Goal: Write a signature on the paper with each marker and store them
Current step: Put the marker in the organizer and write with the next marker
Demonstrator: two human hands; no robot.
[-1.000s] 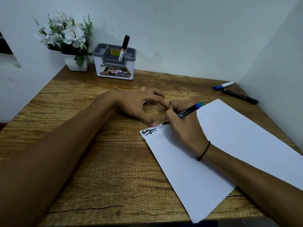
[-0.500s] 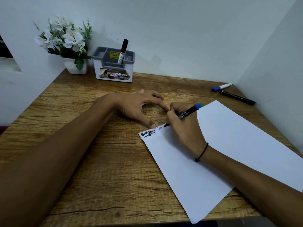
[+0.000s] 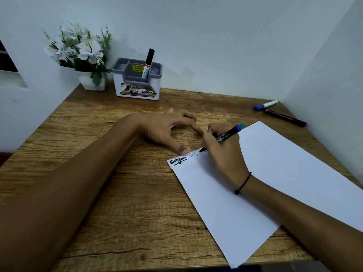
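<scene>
At the top edge of the paper point(image 3: 265, 173), a blue-capped marker point(image 3: 227, 135) is gripped by the right hand point(image 3: 224, 154), its tip touching the sheet beside two signatures. The left hand point(image 3: 169, 128) is spread loose, thumb pressed at the paper's edge, nothing grasped.

White paper point(image 3: 275, 173), wood-grain brown table point(image 3: 117, 193), grey-and-white holder point(image 3: 137, 83), white flowers point(image 3: 78, 46)

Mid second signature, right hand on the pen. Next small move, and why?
Probably keep the tip of the blue-capped pen moving rightward in the right hand: the thin blue signature beside the thick black signature looks unfinished, and the left hand pins the paper edge with its thumb.
</scene>
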